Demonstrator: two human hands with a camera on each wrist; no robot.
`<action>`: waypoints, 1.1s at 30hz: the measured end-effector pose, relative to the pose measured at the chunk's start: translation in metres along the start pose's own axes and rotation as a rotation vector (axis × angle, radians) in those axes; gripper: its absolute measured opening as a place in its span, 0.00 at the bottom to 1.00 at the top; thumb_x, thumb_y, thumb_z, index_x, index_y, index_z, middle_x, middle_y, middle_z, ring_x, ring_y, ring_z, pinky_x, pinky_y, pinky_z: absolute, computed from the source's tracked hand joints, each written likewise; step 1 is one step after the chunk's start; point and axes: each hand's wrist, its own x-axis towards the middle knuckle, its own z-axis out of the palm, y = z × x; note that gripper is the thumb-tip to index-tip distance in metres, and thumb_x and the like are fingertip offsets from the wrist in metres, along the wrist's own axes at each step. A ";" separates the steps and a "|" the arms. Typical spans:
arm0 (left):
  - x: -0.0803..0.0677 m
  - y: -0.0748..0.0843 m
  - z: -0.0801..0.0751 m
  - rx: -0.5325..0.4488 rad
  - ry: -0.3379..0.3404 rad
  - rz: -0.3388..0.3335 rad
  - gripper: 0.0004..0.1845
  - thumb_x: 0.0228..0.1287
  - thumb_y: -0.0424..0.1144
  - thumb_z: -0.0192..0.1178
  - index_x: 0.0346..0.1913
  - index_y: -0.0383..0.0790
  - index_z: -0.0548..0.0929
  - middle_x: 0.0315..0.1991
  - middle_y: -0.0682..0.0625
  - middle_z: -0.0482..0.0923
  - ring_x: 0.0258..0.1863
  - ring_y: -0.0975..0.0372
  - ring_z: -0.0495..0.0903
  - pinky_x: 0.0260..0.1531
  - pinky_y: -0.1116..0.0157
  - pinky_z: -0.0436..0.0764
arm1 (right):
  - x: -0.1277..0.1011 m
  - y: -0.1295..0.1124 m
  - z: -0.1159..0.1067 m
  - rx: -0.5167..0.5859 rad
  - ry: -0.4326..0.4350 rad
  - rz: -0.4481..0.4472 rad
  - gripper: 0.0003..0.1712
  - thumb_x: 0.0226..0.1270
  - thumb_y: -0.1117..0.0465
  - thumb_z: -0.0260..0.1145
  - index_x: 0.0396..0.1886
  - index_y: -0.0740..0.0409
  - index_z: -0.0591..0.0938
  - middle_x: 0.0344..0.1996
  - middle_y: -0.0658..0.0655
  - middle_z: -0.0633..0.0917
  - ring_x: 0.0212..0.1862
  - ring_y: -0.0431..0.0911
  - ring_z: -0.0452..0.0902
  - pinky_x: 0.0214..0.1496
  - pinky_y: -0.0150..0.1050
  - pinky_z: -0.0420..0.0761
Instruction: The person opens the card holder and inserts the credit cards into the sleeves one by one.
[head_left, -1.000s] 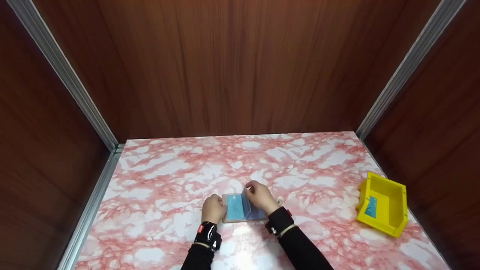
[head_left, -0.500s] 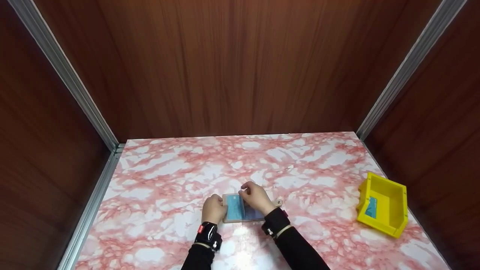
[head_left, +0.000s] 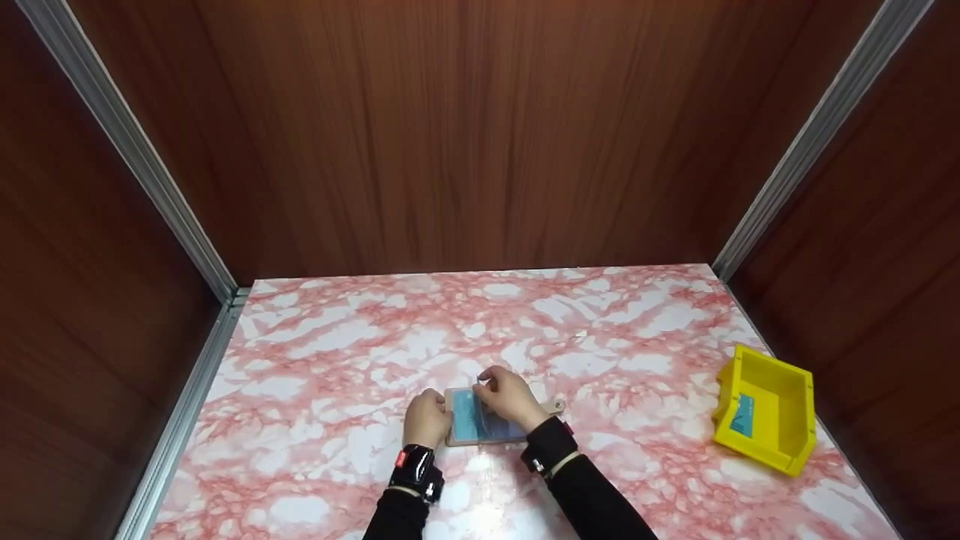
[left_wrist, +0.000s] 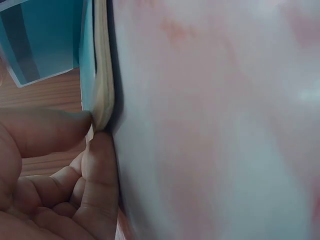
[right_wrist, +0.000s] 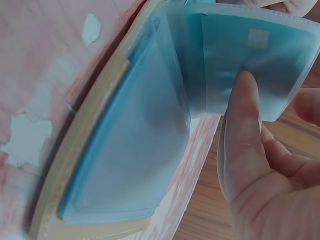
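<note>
Pinching the card holder's (head_left: 484, 420) left edge, the left hand (head_left: 426, 418) steadies it on the surface (head_left: 337, 390). Directly over it, the right hand (head_left: 510, 396) grips a clear sleeve (right_wrist: 250, 65) (blue card inside), long axis running left-right.

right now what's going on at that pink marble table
A person is working on a tan card holder lying open on the marble table. The left hand pinches its left edge, while the right hand holds one of its clear plastic sleeves, which has a blue card inside. Off to the right sits a yellow bin with another blue card in it.
</note>
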 end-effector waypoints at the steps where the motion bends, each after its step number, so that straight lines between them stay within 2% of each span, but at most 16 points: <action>1: 0.000 0.000 0.000 0.002 -0.001 0.002 0.09 0.45 0.28 0.66 0.33 0.31 0.81 0.26 0.45 0.81 0.31 0.48 0.81 0.37 0.52 0.78 | 0.000 0.000 0.000 0.004 -0.005 0.003 0.15 0.68 0.57 0.66 0.45 0.66 0.80 0.24 0.51 0.81 0.21 0.40 0.77 0.29 0.37 0.76; 10: -0.001 0.002 -0.001 -0.012 -0.012 -0.012 0.08 0.45 0.26 0.64 0.32 0.30 0.80 0.25 0.45 0.78 0.29 0.49 0.79 0.35 0.52 0.78 | 0.000 0.000 0.000 0.096 -0.065 0.051 0.18 0.69 0.60 0.65 0.49 0.71 0.77 0.23 0.53 0.82 0.23 0.48 0.83 0.24 0.32 0.76; 15: -0.003 0.004 -0.003 -0.013 0.007 0.003 0.08 0.43 0.25 0.63 0.31 0.29 0.79 0.23 0.46 0.77 0.27 0.51 0.78 0.33 0.53 0.78 | -0.001 0.002 -0.001 0.087 -0.066 0.051 0.17 0.69 0.60 0.65 0.49 0.70 0.78 0.24 0.53 0.82 0.23 0.45 0.82 0.25 0.33 0.77; 19: -0.002 0.002 -0.001 -0.004 -0.025 -0.036 0.09 0.45 0.25 0.64 0.33 0.29 0.80 0.25 0.45 0.78 0.29 0.49 0.79 0.36 0.51 0.78 | -0.003 0.003 -0.002 0.061 -0.043 0.020 0.15 0.67 0.62 0.65 0.46 0.70 0.78 0.23 0.50 0.81 0.22 0.41 0.80 0.27 0.34 0.78; 25: -0.001 0.002 0.000 0.016 -0.040 -0.043 0.10 0.45 0.26 0.65 0.34 0.31 0.81 0.27 0.46 0.79 0.31 0.50 0.80 0.38 0.53 0.78 | -0.004 0.002 -0.005 0.015 -0.032 0.009 0.14 0.68 0.61 0.64 0.46 0.68 0.79 0.24 0.49 0.79 0.24 0.38 0.74 0.33 0.38 0.77; 33: -0.001 0.004 -0.002 0.009 -0.035 -0.041 0.10 0.46 0.25 0.65 0.35 0.30 0.81 0.27 0.46 0.79 0.32 0.50 0.80 0.39 0.53 0.78 | -0.007 0.007 -0.016 0.036 -0.043 0.006 0.16 0.69 0.60 0.64 0.48 0.69 0.79 0.24 0.49 0.80 0.23 0.39 0.76 0.31 0.37 0.76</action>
